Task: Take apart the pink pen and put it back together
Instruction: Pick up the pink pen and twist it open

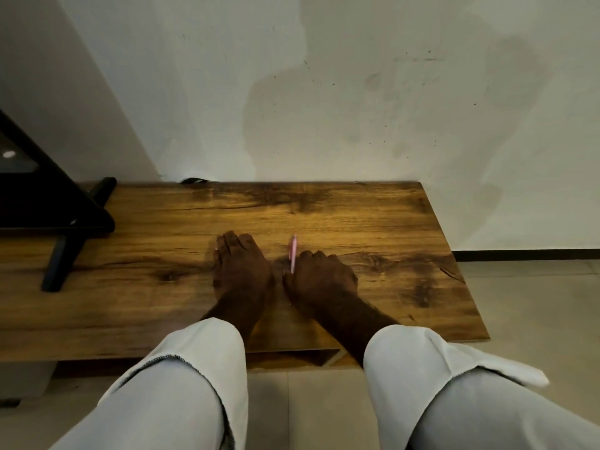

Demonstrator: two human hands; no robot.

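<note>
The pink pen (293, 253) stands nearly upright over the wooden table (373, 222), its far end pointing away from me. My right hand (321, 279) grips its lower end, fingers curled round the barrel. My left hand (240, 267) lies just to the left of it, palm down on the table with fingers relaxed, holding nothing. A narrow gap separates the two hands. The pen looks whole; its lower part is hidden inside my right hand.
A black stand (61, 228) with angled legs sits on the table's left part. A white wall (324, 92) rises right behind the table. The table's right edge (454, 254) drops to a tiled floor (535, 303).
</note>
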